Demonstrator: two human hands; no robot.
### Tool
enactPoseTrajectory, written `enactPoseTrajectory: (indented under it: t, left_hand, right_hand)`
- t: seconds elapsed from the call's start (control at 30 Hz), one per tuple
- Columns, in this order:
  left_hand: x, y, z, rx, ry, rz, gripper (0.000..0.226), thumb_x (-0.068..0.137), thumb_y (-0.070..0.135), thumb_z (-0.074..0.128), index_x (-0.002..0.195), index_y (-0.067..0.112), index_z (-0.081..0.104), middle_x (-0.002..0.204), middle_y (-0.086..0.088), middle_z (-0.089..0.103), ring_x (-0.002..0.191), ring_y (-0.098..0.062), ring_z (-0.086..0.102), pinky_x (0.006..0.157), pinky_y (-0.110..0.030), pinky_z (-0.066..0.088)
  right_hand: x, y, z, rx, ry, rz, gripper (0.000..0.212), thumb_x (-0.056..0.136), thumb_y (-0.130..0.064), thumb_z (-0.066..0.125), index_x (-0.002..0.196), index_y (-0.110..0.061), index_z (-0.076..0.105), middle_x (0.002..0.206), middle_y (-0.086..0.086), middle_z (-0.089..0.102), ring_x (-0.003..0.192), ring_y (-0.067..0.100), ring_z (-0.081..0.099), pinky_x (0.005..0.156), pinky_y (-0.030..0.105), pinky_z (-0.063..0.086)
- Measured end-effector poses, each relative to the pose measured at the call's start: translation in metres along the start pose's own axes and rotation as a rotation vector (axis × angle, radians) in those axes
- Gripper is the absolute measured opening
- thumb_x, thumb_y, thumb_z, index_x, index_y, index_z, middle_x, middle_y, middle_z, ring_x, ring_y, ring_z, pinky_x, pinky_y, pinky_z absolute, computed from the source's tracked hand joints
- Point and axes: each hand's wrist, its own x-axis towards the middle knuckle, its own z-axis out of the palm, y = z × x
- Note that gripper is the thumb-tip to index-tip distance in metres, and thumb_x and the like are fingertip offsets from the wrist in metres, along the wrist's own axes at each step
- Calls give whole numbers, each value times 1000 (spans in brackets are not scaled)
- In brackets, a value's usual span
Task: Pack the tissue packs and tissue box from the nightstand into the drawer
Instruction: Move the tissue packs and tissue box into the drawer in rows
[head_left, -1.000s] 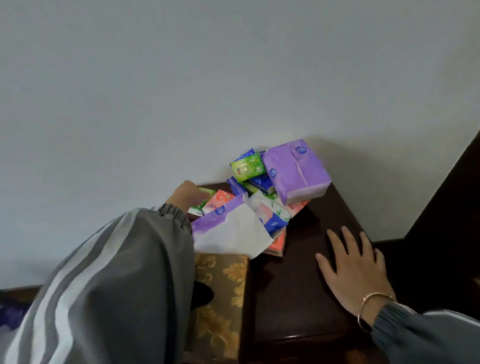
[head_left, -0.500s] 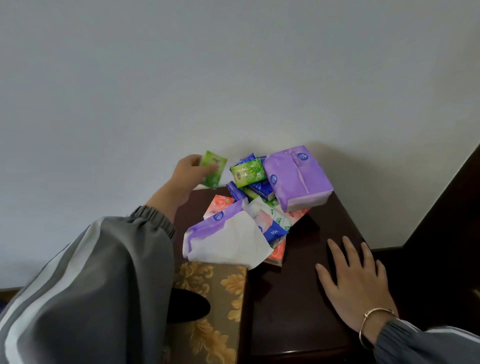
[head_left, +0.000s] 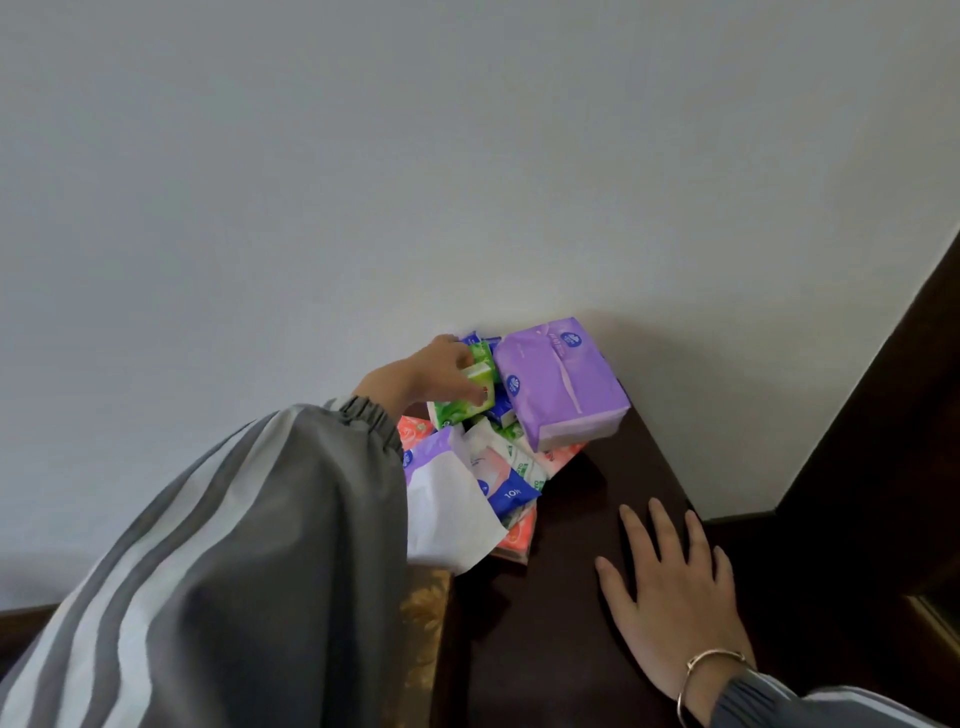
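Gripping 2 small green tissue packs (head_left: 467, 392), the left hand (head_left: 423, 376) reaches to the pile at the back of the nightstand (head_left: 561, 623), fingers pinched closed on them. The nearer green pack's long axis runs from 8 o'clock to 2 o'clock; the second sits just behind it, partly hidden by the fingers. Just beside them at 3 o'clock, the large purple tissue pack (head_left: 558, 384) leans on the heap against the wall (head_left: 467, 156), its long axis from 11 o'clock to 5 o'clock, a pale strip down its face. Below lie an opened purple pack with white tissue spilling out (head_left: 447, 509), a blue-and-white pack (head_left: 511, 491) and orange packs (head_left: 517, 538), overlapping so counts are unclear. The gold-patterned tissue box (head_left: 423, 639) is mostly covered by the grey striped sleeve (head_left: 234, 571). The right hand (head_left: 670, 587) rests flat, fingers spread, on the dark top.
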Motion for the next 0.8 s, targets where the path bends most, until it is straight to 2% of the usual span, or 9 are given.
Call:
enactPoseTrajectory:
  t: [0.07,0.13,0.3,0.4,0.5,0.57,0.67,0.73,0.8]
  left_hand:
    - [3,1,4,17,80,18,34,72,35,73,86,18,48,121,-10,45,93,-24,50,75,-33,44]
    - [3,-2,9,24,190,27,44,68,36,76,90,17,43,110,-10,48,89,-25,49,71,-35,43]
    - [-2,-7,13,-138,202,-12,95,65,40,82,136,16,24,115,-12,49,108,-29,46,90,-42,46]
    - [2,-4,16,35,243,-50,93,65,50,79,137,14,34,123,-8,48,118,-29,41,96,-40,36]
    - [2,-5,16,96,219,-65,79,64,54,77,125,15,47,118,-7,49,111,-26,43,91,-38,39]
    - [-4,-6,14,-34,206,-55,75,64,46,81,122,12,47,116,-8,48,101,-23,49,81,-35,47]
    - [-21,-7,4,-260,342,-23,64,66,36,82,113,10,47,107,-9,54,87,-21,60,64,-31,53]
    - [-40,-12,-12,-536,456,-72,61,69,31,83,110,10,45,98,-5,58,83,-20,63,62,-30,55]
    - [-64,-19,-32,-893,521,-137,63,69,30,82,114,3,47,98,-8,63,87,-24,66,64,-33,57]
  right_hand:
    - [0,-1,1,2,3,-2,69,87,-64,18,149,-36,6,160,-6,6,147,26,1,116,45,13]
    - [0,0,1,12,3,-3,68,88,-64,20,149,-36,8,160,-5,7,147,27,2,115,46,13]
    - [-1,2,2,9,15,-8,68,87,-64,17,149,-36,8,160,-5,7,146,27,2,115,46,13]
    - [-1,1,1,25,9,-8,68,88,-63,19,149,-36,9,160,-5,7,147,27,2,115,46,12]
    - [-1,1,1,32,8,-7,67,88,-63,21,149,-36,10,160,-5,7,147,28,2,116,46,12]
    - [-1,1,0,29,11,-7,67,88,-63,20,149,-36,9,160,-5,6,147,27,1,116,46,11]
    - [-1,1,0,41,4,0,67,89,-63,20,149,-36,8,160,-5,5,147,27,1,116,46,11]
    - [-1,1,0,42,12,4,67,89,-63,19,149,-37,7,159,-6,5,146,26,1,116,46,12]
    - [-2,1,-1,41,10,11,66,89,-63,20,148,-37,8,159,-6,5,146,26,1,117,46,13]
